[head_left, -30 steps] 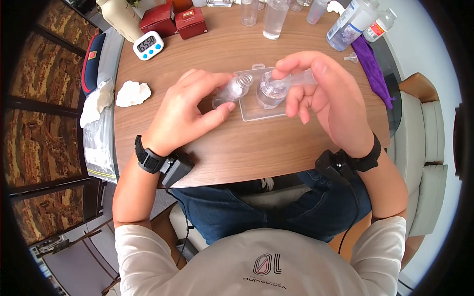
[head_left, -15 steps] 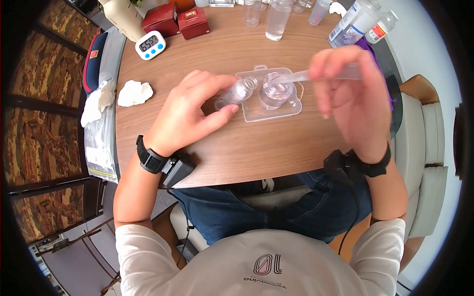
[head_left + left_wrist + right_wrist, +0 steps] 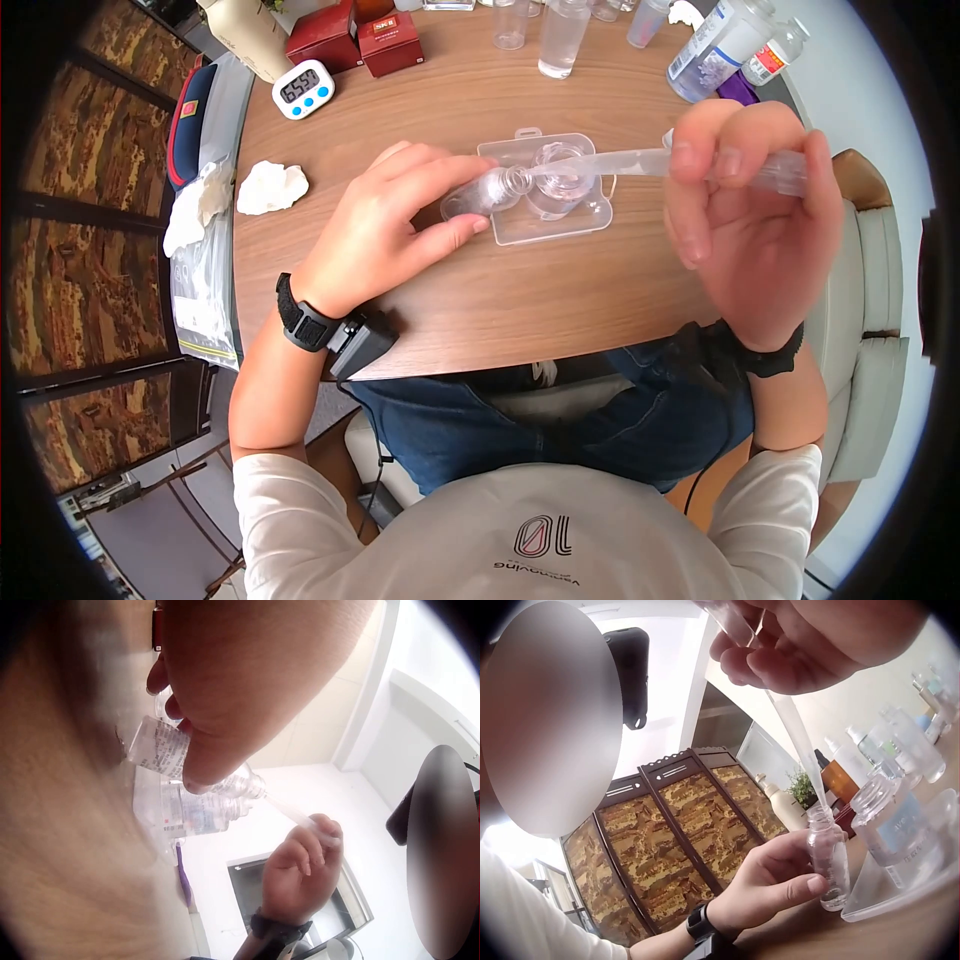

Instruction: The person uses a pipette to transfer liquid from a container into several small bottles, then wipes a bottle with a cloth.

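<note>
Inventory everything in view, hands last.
Table: 1, brown, centre
Tray: 1, clear, on table
Jar: 1, clear, on tray
Small bottle: 1, clear, beside jar
Pipette: 1, translucent, at small bottle's mouth
Timer: 1, white, far left
Boxes: 2, maroon, beside timer
Tall bottle: 1, beige, far left
Wads: at least 2, white, left
Case: 1, navy, left edge
Bag: 1, clear, left edge
Back bottles: several, clear, far edge
Labelled bottles: 2, clear, far right
Purple item: 1, purple, far right
Folding screen: 1, brown, left
Couch: 1, pale, right
Shirt: 1, white, foreground
Jeans: 1, blue, lap
Wristbands: 2, black, wrists
Left hand: 1, bare, around small bottle
Right hand: 1, bare, holding pipette
</note>
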A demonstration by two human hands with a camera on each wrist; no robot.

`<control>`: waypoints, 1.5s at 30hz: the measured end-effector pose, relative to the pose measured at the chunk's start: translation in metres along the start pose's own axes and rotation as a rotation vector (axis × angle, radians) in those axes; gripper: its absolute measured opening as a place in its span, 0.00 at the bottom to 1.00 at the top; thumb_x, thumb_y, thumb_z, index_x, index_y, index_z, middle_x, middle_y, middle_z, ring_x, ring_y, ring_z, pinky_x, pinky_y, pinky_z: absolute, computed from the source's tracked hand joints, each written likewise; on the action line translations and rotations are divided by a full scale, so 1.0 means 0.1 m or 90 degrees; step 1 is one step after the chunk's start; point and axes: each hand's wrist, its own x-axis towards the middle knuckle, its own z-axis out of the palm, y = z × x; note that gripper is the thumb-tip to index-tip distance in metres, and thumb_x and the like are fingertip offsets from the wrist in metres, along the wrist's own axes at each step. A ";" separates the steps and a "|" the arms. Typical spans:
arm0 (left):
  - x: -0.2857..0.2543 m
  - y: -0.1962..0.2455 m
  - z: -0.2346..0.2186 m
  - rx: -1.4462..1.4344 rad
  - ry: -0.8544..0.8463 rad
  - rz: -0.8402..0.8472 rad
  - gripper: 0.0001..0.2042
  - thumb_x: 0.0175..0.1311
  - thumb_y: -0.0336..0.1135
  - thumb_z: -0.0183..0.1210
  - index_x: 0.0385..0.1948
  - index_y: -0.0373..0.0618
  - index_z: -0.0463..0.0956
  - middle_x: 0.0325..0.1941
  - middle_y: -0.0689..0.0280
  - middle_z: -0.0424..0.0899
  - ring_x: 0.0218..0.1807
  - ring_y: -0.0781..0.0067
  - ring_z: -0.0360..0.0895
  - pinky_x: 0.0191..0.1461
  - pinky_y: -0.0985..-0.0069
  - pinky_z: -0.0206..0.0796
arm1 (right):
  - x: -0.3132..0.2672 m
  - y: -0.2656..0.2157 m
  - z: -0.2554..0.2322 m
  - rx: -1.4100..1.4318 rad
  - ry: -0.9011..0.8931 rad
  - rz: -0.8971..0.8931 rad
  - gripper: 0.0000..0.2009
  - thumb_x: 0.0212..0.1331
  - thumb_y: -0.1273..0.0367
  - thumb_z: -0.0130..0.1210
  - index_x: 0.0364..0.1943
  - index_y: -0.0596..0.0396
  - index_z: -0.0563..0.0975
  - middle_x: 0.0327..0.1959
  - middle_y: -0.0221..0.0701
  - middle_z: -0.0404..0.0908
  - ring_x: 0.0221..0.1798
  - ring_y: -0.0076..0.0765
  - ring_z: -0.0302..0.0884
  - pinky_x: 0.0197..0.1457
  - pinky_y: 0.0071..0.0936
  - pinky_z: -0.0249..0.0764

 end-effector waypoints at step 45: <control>-0.01 0.00 0.00 -0.014 0.006 -0.014 0.19 0.57 0.30 0.72 0.51 0.41 0.82 0.46 0.59 0.86 0.44 0.60 0.80 0.50 0.67 0.73 | 0.07 0.21 0.10 -0.147 0.110 0.180 0.25 0.78 0.53 0.34 0.57 0.60 0.73 0.52 0.42 0.82 0.26 0.25 0.77 0.26 0.16 0.68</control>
